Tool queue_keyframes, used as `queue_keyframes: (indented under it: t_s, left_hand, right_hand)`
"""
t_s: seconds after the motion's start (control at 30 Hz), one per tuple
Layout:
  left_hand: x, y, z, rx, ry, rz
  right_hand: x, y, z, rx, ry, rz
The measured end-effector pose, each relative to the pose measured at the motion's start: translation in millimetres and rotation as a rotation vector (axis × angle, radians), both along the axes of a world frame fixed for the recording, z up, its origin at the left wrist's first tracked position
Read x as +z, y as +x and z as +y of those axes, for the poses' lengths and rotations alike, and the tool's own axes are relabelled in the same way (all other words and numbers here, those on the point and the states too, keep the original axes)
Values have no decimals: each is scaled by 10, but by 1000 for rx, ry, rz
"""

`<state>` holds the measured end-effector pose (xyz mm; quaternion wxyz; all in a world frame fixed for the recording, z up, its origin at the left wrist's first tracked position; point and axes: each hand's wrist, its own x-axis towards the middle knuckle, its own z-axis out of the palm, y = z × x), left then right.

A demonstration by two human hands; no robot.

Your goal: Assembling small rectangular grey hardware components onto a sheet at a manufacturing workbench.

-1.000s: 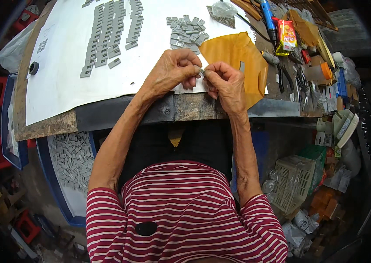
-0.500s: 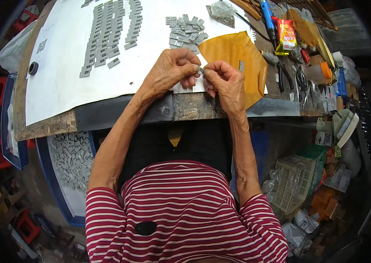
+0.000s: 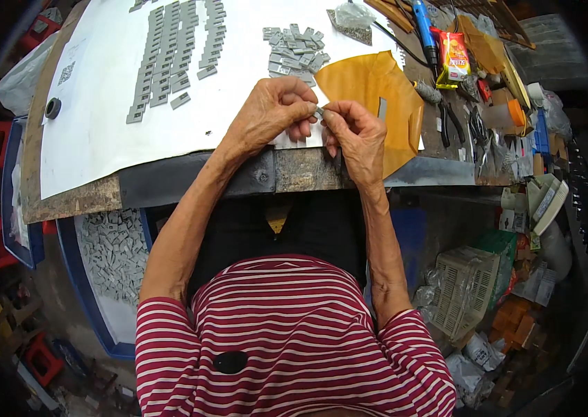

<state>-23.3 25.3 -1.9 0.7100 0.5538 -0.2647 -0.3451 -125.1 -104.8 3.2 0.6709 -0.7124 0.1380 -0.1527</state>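
My left hand (image 3: 273, 111) and my right hand (image 3: 356, 132) meet above the near edge of the workbench, fingertips pinched together on one small grey plastic piece (image 3: 319, 111). Just beyond them lies a loose heap of the same grey pieces (image 3: 294, 50) on a big white sheet (image 3: 99, 132). Several neat rows of grey pieces (image 3: 176, 48) run along the sheet further left. A yellow-orange bag (image 3: 370, 87) lies flat under and beyond my right hand.
A blue tool (image 3: 424, 31), a snack packet (image 3: 452, 59), pliers and small clutter crowd the bench's right end. Below left stands a blue tray (image 3: 71, 264) full of grey pieces. A pale plastic basket (image 3: 467, 292) and boxes sit on the floor at right.
Both hands have stayed pinched on the small grey piece, with only slight finger shifts; nothing else has moved.
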Motion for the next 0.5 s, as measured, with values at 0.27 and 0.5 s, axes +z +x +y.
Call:
queue_keyframes:
  t_s: [0.27,0.5]
  left_hand:
    - [0,-2,-4,12,31,-50]
    - [-2,-12,-15,11,34,-39]
  right_hand:
    - [-19,-15,34,-8,-51,35]
    - [-58,-25,50,-44,-91,4]
